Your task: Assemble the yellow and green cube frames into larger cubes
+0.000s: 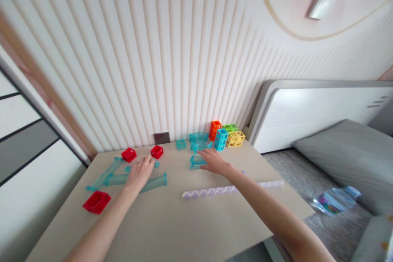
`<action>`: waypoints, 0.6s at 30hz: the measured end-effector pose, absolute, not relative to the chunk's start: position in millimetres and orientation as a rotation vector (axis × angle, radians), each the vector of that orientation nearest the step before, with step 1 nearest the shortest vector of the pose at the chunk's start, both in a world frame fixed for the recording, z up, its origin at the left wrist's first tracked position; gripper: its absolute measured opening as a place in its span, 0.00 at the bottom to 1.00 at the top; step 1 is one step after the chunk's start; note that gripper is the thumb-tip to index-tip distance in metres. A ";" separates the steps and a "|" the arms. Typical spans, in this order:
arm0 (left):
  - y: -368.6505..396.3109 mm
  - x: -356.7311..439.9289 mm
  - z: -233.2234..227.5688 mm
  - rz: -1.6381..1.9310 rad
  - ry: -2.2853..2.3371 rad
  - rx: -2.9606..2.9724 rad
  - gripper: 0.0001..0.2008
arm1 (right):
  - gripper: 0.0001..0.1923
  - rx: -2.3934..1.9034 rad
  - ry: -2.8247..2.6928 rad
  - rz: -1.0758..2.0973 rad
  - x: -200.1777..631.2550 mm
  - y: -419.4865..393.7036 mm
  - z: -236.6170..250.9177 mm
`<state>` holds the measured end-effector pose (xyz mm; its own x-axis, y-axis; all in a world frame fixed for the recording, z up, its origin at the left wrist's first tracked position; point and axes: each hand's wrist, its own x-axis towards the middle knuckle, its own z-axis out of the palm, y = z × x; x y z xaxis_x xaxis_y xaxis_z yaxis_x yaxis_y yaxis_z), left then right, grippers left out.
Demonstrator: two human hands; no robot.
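My left hand (139,173) lies flat, fingers apart, on clear teal track tubes (153,182) at the left of the beige table (172,221); its fingertips point at a small red block (156,151). My right hand (214,161) rests palm down, fingers spread, on a curved teal track piece (195,163) near the table's middle back. Neither hand grips anything. More teal curved pieces (199,139) sit just beyond the right hand. Behind them stand open-frame cubes: orange (215,129), blue (221,139), green (230,127) and yellow (236,138).
Two more red blocks lie at the left, one at the back (129,154) and a larger one near the left edge (96,202). A long pale lilac zigzag strip (215,191) crosses under my right forearm. A ribbed wall backs the table; a bed and a plastic bag (333,200) are on the right.
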<state>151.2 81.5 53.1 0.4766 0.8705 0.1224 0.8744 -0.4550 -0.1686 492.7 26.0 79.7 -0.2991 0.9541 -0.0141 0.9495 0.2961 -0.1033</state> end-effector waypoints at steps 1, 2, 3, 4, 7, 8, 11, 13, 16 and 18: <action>82.4 153.7 52.6 0.001 -1.517 -2.506 0.19 | 0.36 -1.860 -2.492 0.144 492.9 27.0 78.1; 83.1 156.1 51.9 0.027 -1.527 -2.495 0.18 | 0.37 -1.887 -2.493 0.144 492.7 28.1 76.9; 83.4 158.2 51.3 0.049 -1.538 -2.481 0.18 | 0.37 -1.909 -2.494 0.143 492.2 29.3 76.1; 83.7 160.1 50.7 0.069 -1.549 -2.466 0.17 | 0.37 -1.927 -2.497 0.140 491.4 30.5 75.6; 85.5 163.6 50.1 0.122 -1.567 -2.437 0.16 | 0.36 -1.951 -2.517 0.138 488.1 33.7 76.2; 86.8 164.1 50.5 0.139 -1.565 -2.437 0.16 | 0.36 -1.951 -2.526 0.143 487.0 34.6 76.9; 92.1 163.9 54.0 0.189 -1.541 -2.470 0.15 | 0.33 -1.940 -2.550 0.180 484.5 36.5 79.7; 95.9 162.2 56.9 0.221 -1.538 -2.518 0.17 | 0.31 -1.929 -2.562 0.212 483.7 36.9 81.7; 99.6 157.8 59.5 0.241 -1.546 -2.586 0.19 | 0.27 -1.918 -2.565 0.238 483.5 35.7 83.8; 100.2 154.8 59.1 0.241 -1.538 -2.605 0.18 | 0.27 -1.911 -2.562 0.243 483.9 34.0 84.7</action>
